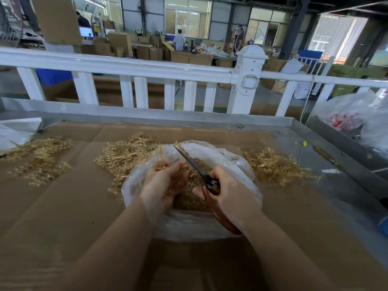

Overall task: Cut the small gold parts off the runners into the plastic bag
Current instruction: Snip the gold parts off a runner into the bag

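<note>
A clear plastic bag (189,225) lies open in the middle of the cardboard-covered table, with several small gold parts (189,203) in it. Over the bag's left side, my left hand (164,181) holds a gold runner (162,164) in curled fingers. My right hand (228,192) grips scissors (192,162) by their red-brown handles, the dark blades pointing up and left past the left hand's fingertips. Whether the blades touch the runner is hard to tell.
Heaps of gold runners lie on the cardboard: one behind the bag (126,156), one to its right (277,166), one at far left (39,158). A white railing (134,68) runs behind the table. Plastic bags (352,120) sit at the right edge.
</note>
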The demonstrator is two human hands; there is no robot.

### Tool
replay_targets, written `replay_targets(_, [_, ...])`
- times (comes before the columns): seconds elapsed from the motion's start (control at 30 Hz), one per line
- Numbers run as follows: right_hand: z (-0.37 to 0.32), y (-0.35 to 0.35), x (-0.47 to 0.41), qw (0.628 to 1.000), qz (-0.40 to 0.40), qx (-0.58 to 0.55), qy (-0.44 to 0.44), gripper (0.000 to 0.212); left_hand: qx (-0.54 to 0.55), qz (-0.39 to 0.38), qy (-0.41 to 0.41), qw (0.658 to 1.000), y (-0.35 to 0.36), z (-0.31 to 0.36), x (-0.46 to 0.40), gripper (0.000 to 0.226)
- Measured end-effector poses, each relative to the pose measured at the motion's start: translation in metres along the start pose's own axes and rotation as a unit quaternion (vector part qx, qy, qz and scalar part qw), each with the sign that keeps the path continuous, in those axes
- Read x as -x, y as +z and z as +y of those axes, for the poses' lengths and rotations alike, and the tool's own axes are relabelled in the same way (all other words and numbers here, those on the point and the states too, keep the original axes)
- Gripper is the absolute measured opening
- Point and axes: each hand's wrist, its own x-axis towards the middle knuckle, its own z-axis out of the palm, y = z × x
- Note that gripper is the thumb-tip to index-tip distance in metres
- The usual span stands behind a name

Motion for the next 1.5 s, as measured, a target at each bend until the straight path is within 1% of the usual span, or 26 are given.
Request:
replay_targets(0.2, [0.002, 0.003, 0.002, 1.0, -0.009, 0.003, 0.001, 0.036, -0.024, -0.035, -0.003, 0.999, -0.001, 0.001, 0.0, 0.009])
replay_targets(0.23, [0.001, 0.003, 0.002, 1.0, -0.008, 0.003, 0.0, 0.036, -0.03, -0.035, -0.002, 0.999, -0.001, 0.0, 0.0, 0.01])
replay_targets(0.27, [0.001, 0.003, 0.002, 1.0, -0.008, 0.005, -0.001, 0.036, -0.036, -0.028, -0.008, 0.999, -0.001, 0.0, 0.0, 0.015])
replay_targets(0.33, [0.001, 0.005, 0.003, 1.0, -0.007, 0.009, -0.008, 0.035, -0.036, -0.007, -0.017, 0.999, 0.001, -0.001, -0.001, 0.01])
replay_targets(0.43, [0.0, 0.008, 0.004, 1.0, 0.0, 0.009, -0.017, 0.034, -0.046, 0.019, -0.023, 0.998, 0.002, -0.001, -0.005, 0.018])
replay_targets(0.57, [0.0, 0.011, 0.005, 0.999, 0.016, 0.018, -0.025, 0.034, -0.045, 0.017, -0.037, 0.998, 0.004, 0.0, -0.006, 0.008])
replay_targets(0.73, [-0.003, 0.015, 0.003, 1.0, 0.027, 0.001, -0.017, 0.035, -0.036, -0.011, -0.048, 0.998, 0.006, 0.002, -0.001, 0.022])
replay_targets(0.93, [-0.005, 0.016, 0.0, 1.0, 0.02, -0.01, -0.009, 0.035, -0.047, -0.012, -0.057, 0.997, 0.006, 0.001, 0.0, 0.028])
replay_targets(0.97, [-0.005, 0.016, -0.001, 1.0, 0.018, -0.012, -0.007, 0.036, -0.051, -0.015, -0.059, 0.997, 0.007, 0.001, 0.0, 0.026])
replay_targets(1.07, [-0.007, 0.017, -0.002, 1.0, 0.014, -0.018, -0.006, 0.038, -0.046, -0.029, -0.067, 0.996, 0.007, 0.001, 0.0, 0.01])
replay_targets(1.2, [-0.009, 0.017, -0.002, 0.999, 0.029, -0.013, -0.023, 0.038, -0.067, -0.046, -0.064, 0.995, 0.005, 0.0, 0.001, 0.009])
replay_targets(1.33, [-0.008, 0.015, -0.003, 0.999, 0.041, -0.001, -0.034, 0.038, -0.076, -0.057, -0.044, 0.994, 0.003, -0.002, 0.0, 0.012])
replay_targets(1.4, [-0.007, 0.015, -0.002, 0.999, 0.046, -0.005, -0.028, 0.037, -0.077, -0.065, -0.041, 0.994, 0.002, -0.002, 0.0, 0.012])
replay_targets(1.5, [-0.004, 0.015, -0.004, 0.998, 0.039, -0.044, 0.0, 0.036, -0.062, -0.043, -0.038, 0.996, 0.001, -0.003, -0.002, 0.01])
